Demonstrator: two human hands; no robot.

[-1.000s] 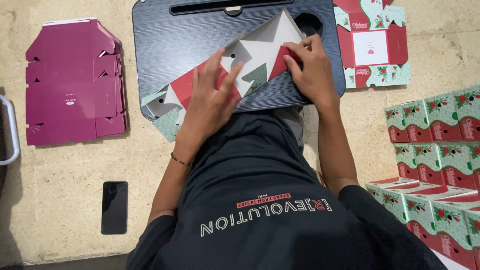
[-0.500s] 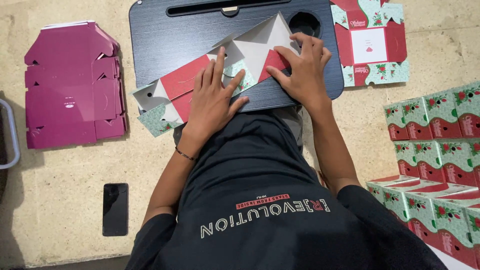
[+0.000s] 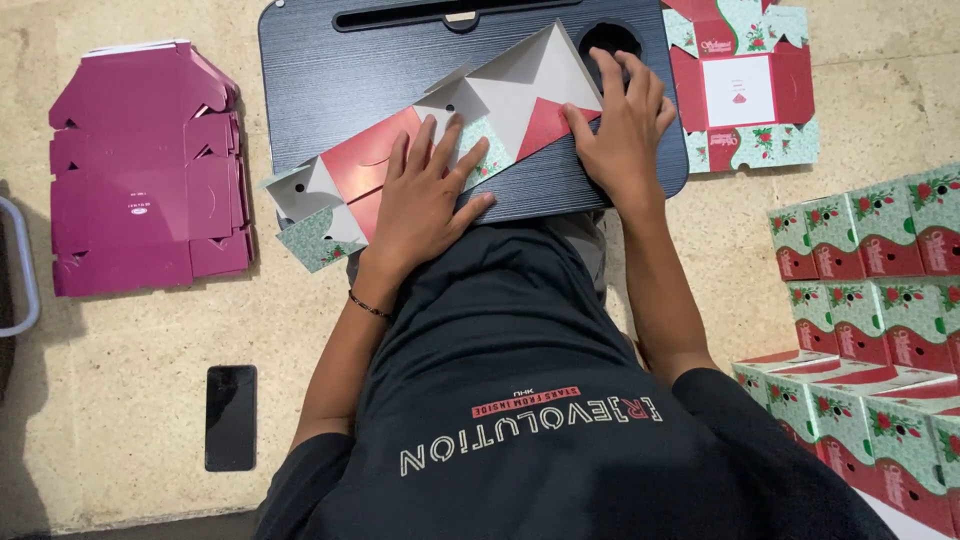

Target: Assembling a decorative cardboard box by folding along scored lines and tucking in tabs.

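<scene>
A flat cardboard box blank (image 3: 500,110), red and green with flower print outside and grey inside, lies slanted across a dark lap tray (image 3: 360,75). My left hand (image 3: 425,200) presses flat on its red and green lower part, fingers spread. My right hand (image 3: 625,125) presses on the blank's right end, thumb on a red flap beside the folded grey triangle. Both hands push the card down rather than grasp it.
A stack of magenta flat box blanks (image 3: 145,170) lies on the floor at left. Another printed blank (image 3: 745,85) lies unfolded right of the tray. Assembled red-green boxes (image 3: 870,250) pile up at right. A black phone (image 3: 231,417) rests on the floor lower left.
The blank has been flattened and slid left on the tray, showing more grey inside. My left hand shifted down-left and spread; my right hand moved onto the right end.
</scene>
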